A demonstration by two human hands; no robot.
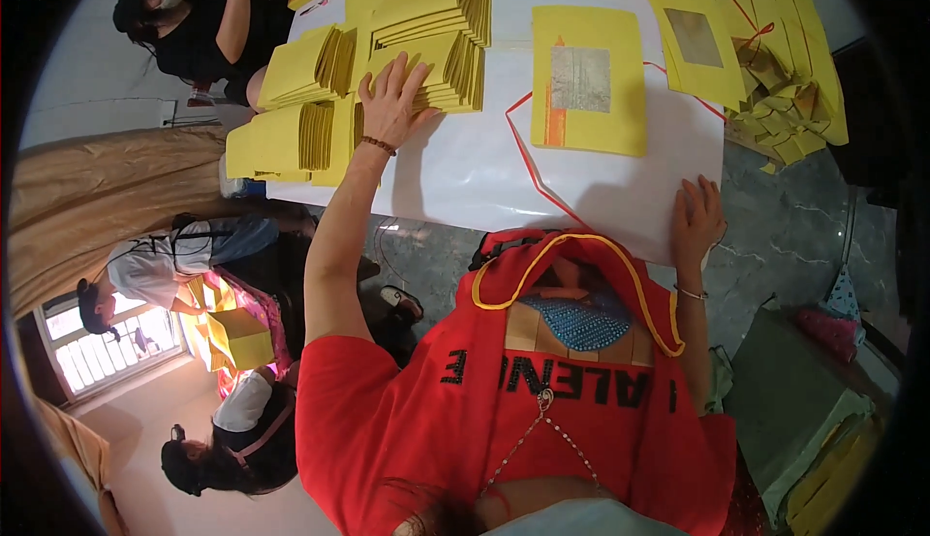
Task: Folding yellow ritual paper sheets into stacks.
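Note:
My left hand [392,100] lies with spread fingers on the near end of a fanned stack of folded yellow papers [450,69]. It is not gripping anything that I can see. More fanned yellow stacks sit left of it, one [300,69] beside the fingers and another [276,141] nearer the table's corner. My right hand [698,218] rests at the table's right front edge, fingers stretched out, holding nothing. Between the hands, a flat yellow sheet [625,100] bears a silver square [581,78] and an orange strip. A red cord [524,143] runs beside and behind it.
The table [455,177] has a white covering. Another silver-patched yellow sheet [668,13] overhangs its right side. Beyond stand red-tied yellow bundles [775,13] and folded yellow pieces [790,124]. A masked person [208,37] sits far left; two people [155,269] work lower left.

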